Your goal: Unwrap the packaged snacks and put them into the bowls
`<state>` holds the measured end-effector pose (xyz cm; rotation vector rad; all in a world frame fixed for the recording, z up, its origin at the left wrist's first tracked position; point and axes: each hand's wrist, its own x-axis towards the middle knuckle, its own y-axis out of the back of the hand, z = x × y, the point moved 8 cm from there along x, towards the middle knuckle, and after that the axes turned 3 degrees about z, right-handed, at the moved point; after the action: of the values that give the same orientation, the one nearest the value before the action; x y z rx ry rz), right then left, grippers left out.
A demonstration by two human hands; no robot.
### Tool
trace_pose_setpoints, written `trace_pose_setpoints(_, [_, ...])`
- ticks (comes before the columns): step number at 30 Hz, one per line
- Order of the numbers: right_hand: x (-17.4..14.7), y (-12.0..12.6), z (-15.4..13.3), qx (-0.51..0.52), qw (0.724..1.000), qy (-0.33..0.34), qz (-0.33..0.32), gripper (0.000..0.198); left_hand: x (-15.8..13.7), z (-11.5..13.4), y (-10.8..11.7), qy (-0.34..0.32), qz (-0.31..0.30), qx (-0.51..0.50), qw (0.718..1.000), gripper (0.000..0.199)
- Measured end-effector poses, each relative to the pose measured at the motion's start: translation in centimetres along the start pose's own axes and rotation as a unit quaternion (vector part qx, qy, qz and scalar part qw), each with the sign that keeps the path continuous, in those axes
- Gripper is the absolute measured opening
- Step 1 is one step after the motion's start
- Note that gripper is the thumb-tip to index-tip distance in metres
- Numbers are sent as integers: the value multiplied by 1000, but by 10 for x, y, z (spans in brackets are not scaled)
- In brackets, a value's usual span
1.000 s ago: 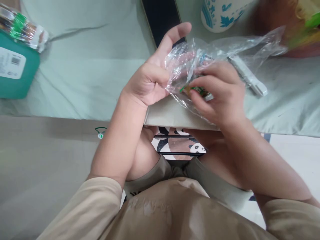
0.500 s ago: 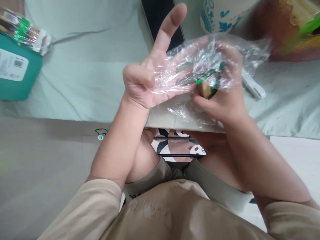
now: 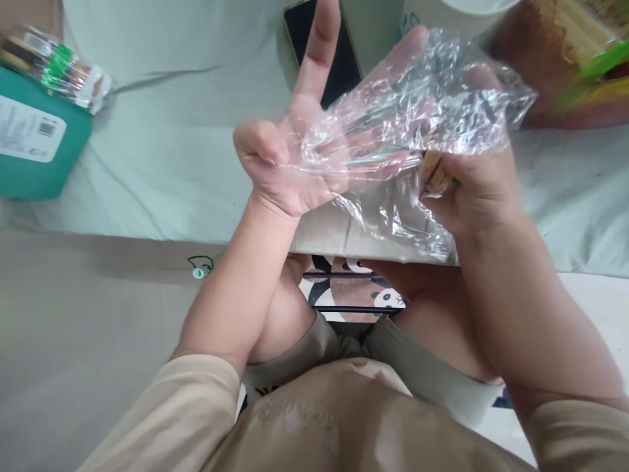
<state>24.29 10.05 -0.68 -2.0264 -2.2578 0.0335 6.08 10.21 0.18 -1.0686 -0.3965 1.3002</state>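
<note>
My left hand (image 3: 314, 147) is palm up with its fingers spread. The index finger points up the picture, outside the film. Thin crinkled clear plastic (image 3: 373, 141), like a bag, stretches over the other extended fingers and part of the palm. My right hand (image 3: 484, 180) is closed at the plastic's far end, around a small brown-and-tan bundle (image 3: 435, 172). Film covers part of the right fingers. A loose flap of plastic hangs below, over the table edge. What the bundle is cannot be made out.
A pale green cloth (image 3: 147, 144) covers the table. A dark phone (image 3: 344, 65) lies behind my left hand. At the left, a wrapped snack pack (image 3: 59, 69) rests by a teal box (image 3: 44, 164). A white patterned cup (image 3: 442, 23) and a brown printed bag (image 3: 565, 78) stand at the back right.
My right hand has moved right and slightly down with the bundle, stretching the plastic wider. My left hand has shifted slightly left, its fingers still spread.
</note>
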Motion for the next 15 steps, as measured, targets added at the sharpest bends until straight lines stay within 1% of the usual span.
trace_pose_setpoints(1, [1,-1,1,47,999,-18,12,79,-4,2,-11,-6,-34,0,999,63])
trace_pose_setpoints(2, [1,-2,3,80,996,-39,23,73,-7,5,-17,-18,-52,-9,998,65])
trace_pose_setpoints(3, [0,-3,5,104,992,-59,34,67,-10,9,-19,-36,-48,-23,998,63])
trace_pose_setpoints(4, [-2,-4,6,124,989,-76,42,61,-12,13,-15,-59,-22,-36,997,58])
trace_pose_setpoints(5, [-4,-5,7,140,985,-87,49,57,-14,18,-8,-81,16,-47,995,51])
trace_pose_setpoints(6, [-5,-5,8,154,982,-95,55,56,-17,22,1,-101,55,-54,992,44])
trace_pose_setpoints(7, [-7,-6,9,166,979,-102,58,57,-19,26,9,-119,87,-57,987,41])
trace_pose_setpoints(8, [-7,-6,11,178,976,-109,60,58,-20,30,14,-130,100,-58,985,43])
trace_pose_setpoints(9, [-6,-6,12,187,974,-112,60,59,-20,32,17,-136,95,-56,985,45])
trace_pose_setpoints(11, [-1,-4,13,189,976,-93,58,61,-17,38,21,-145,72,-42,986,48])
trace_pose_setpoints(12, [2,-2,11,175,980,-67,61,62,-15,41,22,-151,60,-33,986,48])
trace_pose_setpoints(15, [11,11,-4,77,991,52,94,66,-9,47,22,-168,32,-7,985,46])
